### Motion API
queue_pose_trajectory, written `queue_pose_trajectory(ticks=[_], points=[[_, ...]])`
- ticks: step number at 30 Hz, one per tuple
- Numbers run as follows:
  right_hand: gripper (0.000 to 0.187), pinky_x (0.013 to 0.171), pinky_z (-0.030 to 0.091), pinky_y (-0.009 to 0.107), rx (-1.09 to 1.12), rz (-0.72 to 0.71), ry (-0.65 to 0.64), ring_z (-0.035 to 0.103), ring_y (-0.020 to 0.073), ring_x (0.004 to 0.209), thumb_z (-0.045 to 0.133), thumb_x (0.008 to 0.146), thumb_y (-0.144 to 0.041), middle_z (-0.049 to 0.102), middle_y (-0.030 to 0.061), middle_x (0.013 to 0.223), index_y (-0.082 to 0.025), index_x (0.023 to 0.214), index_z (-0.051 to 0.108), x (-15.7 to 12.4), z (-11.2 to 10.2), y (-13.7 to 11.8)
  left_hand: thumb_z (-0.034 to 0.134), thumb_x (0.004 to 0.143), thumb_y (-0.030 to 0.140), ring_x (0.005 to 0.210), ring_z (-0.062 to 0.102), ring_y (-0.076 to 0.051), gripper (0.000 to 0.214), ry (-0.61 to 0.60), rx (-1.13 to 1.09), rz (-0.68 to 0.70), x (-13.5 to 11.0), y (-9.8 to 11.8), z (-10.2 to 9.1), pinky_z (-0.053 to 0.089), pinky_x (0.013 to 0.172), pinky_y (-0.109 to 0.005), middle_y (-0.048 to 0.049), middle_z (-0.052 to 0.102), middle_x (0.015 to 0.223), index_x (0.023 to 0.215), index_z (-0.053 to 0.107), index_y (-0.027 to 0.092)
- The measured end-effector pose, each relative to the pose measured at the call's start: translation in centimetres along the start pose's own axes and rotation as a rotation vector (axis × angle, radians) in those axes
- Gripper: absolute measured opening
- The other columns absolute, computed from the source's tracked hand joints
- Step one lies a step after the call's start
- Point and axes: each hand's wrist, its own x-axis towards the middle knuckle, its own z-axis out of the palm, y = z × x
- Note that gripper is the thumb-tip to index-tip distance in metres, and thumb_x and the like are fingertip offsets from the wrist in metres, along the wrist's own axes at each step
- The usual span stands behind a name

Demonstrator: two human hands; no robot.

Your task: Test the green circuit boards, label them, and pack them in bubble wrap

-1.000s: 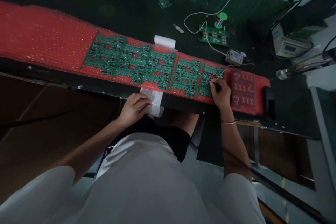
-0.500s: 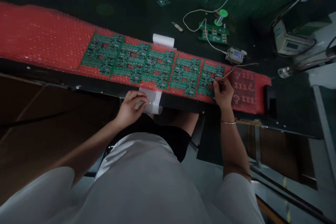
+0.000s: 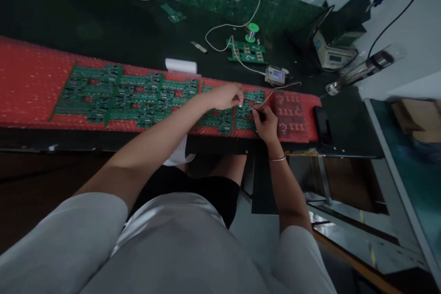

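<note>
Left hand (image 3: pixel 225 95) has left the white paper strip (image 3: pixel 177 156) at the worktop (image 3: pixel 103 32) edge and is now reaching over the rightmost green boards (image 3: pixel 246 110), fingers pinching, contents unclear. Right hand (image 3: pixel 265 121) is gripping a thin wired probe (image 3: pixel 272 93) on those boards. Boards are lying on red bubble wrap (image 3: pixel 27 82); no containers
</note>
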Motion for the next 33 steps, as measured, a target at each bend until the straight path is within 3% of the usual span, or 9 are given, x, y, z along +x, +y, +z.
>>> queue_pose_trajectory(ticks=[3,8,14,21,25,28,33], points=[[0.034,0.094,0.059,0.041,0.033,-0.008,0.004,0.073,0.0233,0.098,0.058,0.099,-0.056,0.076,0.0099,0.102,-0.023,0.099,0.066,0.1,0.1,0.2,0.06,0.083,0.008,0.078,0.065,-0.016,0.019,-0.127,0.064,-0.019,2.8,-0.4,0.4,0.048,0.075,-0.027,-0.0051,0.072,0.089,0.086,0.078,0.014],[0.034,0.096,0.059,0.044,0.056,-0.017,-0.003,0.072,0.0241,0.099,0.059,0.099,-0.056,0.076,0.0103,0.103,-0.023,0.099,0.066,0.2,0.2,0.5,0.061,0.079,0.008,0.082,0.065,-0.017,0.02,-0.237,0.125,-0.008,4.5,-0.1,0.1,0.046,0.079,-0.027,-0.0031,0.074,0.083,0.083,0.079,0.017],[0.027,0.095,0.06,0.042,0.037,-0.049,0.015,0.073,0.0233,0.1,0.059,0.1,-0.05,0.077,0.0089,0.102,-0.024,0.099,0.067,0.1,0.2,0.6,0.06,0.076,0.004,0.079,0.064,-0.016,0.023,-0.251,0.144,0.037,5.1,-0.5,0.5,0.045,0.08,-0.026,-0.0012,0.073,0.078,0.078,0.078,0.018],[0.02,0.094,0.06,0.04,0.071,-0.086,0.038,0.074,0.0228,0.099,0.062,0.1,-0.042,0.077,0.0088,0.101,-0.023,0.098,0.068,0.1,0.3,0.6,0.06,0.075,0.003,0.08,0.064,-0.018,0.021,-0.285,0.191,-0.028,5.4,-0.6,0.8,0.046,0.081,-0.029,-0.0036,0.071,0.077,0.076,0.076,0.016],[0.023,0.095,0.06,0.041,0.092,-0.044,0.038,0.074,0.0233,0.1,0.062,0.099,-0.045,0.077,0.0093,0.103,-0.023,0.1,0.068,0.1,0.3,0.7,0.059,0.079,0.007,0.094,0.067,-0.022,0.023,-0.184,0.23,-0.018,4.6,-0.4,0.9,0.049,0.088,-0.031,-0.007,0.073,0.093,0.091,0.077,0.016],[0.028,0.094,0.06,0.041,0.11,0.017,0.037,0.074,0.023,0.098,0.062,0.099,-0.05,0.077,0.0091,0.102,-0.023,0.101,0.069,-0.1,0.4,0.8,0.049,0.092,0.012,0.103,0.067,-0.023,0.032,-0.076,0.25,-0.006,2.5,0.1,1.1,0.05,0.092,-0.033,-0.0109,0.072,0.109,0.109,0.076,0.015],[0.035,0.086,0.061,0.038,0.162,0.104,0.101,0.074,0.0217,0.089,0.068,0.093,-0.058,0.077,0.0069,0.095,-0.022,0.098,0.071,0.3,0.0,0.2,0.042,0.105,0.031,0.126,0.06,-0.03,0.043,-0.102,0.37,0.035,-1.3,1.9,2.2,0.045,0.111,-0.043,-0.018,0.062,0.136,0.129,0.073,0.012]])
